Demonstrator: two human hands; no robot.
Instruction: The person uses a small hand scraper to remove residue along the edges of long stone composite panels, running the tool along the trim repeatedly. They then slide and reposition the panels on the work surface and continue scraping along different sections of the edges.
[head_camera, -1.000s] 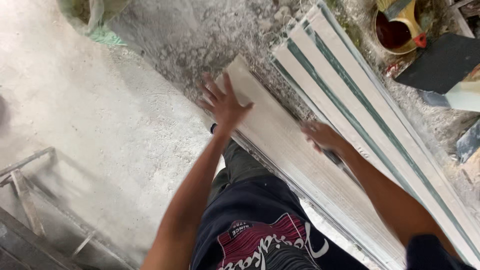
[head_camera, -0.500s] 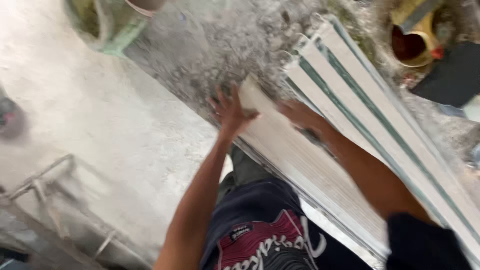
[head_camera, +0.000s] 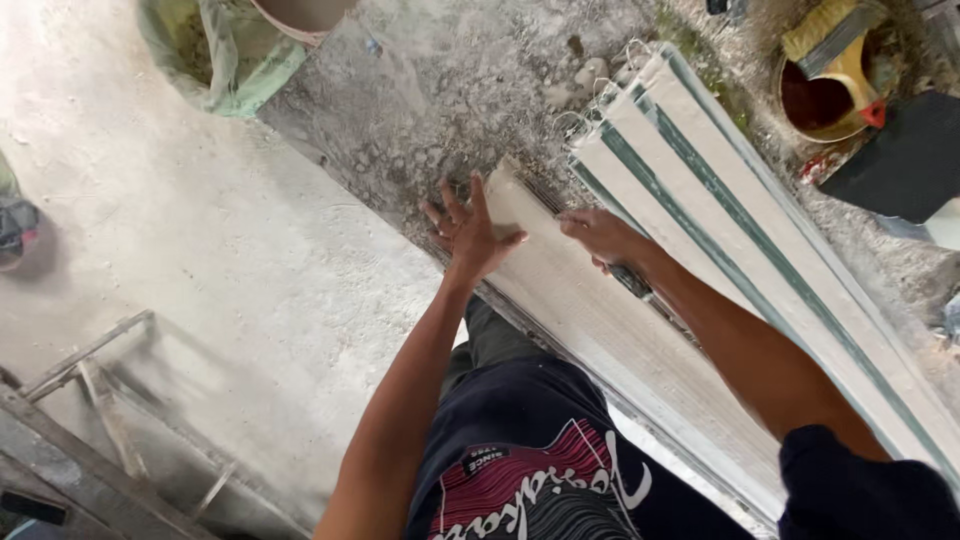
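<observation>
Your left hand (head_camera: 468, 232) lies flat, fingers spread, on the near end of the white plank (head_camera: 610, 330); your right hand (head_camera: 600, 236) grips its far edge, beside the stacked panels (head_camera: 760, 250).

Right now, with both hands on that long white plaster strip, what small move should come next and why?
Probably press the left hand flat, since its fingers are spread at the near end of the white plaster strip and partly off its edge. The right hand rests on the opposite edge, beside the stack of white strips with green lines. An even grip on both edges looks wise before any shift.
</observation>
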